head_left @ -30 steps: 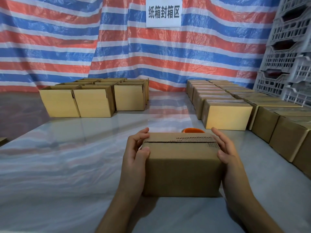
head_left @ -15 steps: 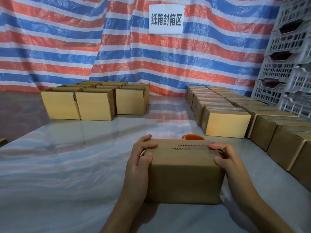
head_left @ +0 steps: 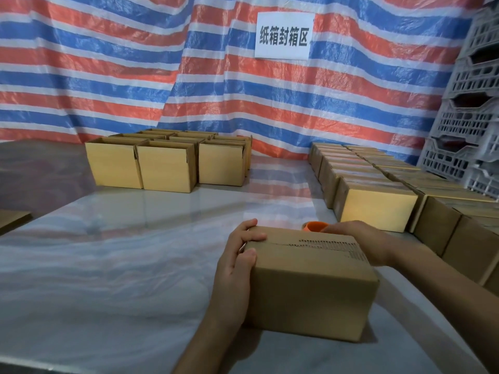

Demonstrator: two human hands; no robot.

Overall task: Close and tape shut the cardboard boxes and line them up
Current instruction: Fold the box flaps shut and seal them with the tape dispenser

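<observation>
A closed brown cardboard box (head_left: 310, 287) lies on the table in front of me, its top seam untaped. My left hand (head_left: 237, 263) grips its left end, with the fingers curled over the top edge and the thumb on the near face. My right hand (head_left: 361, 238) is off the box, behind its far right corner. Its fingers stretch left and reach the edge of an orange tape roll (head_left: 313, 226), most of which the box hides.
Several open boxes (head_left: 164, 168) stand grouped at the back left. Rows of closed boxes (head_left: 375, 206) run along the right side of the glossy table (head_left: 121, 265). Grey plastic crates (head_left: 469, 117) are stacked at the far right. A striped tarp hangs behind.
My right hand has left the box's right end and moved behind the box to the orange tape roll. My left hand still holds the box's left end.
</observation>
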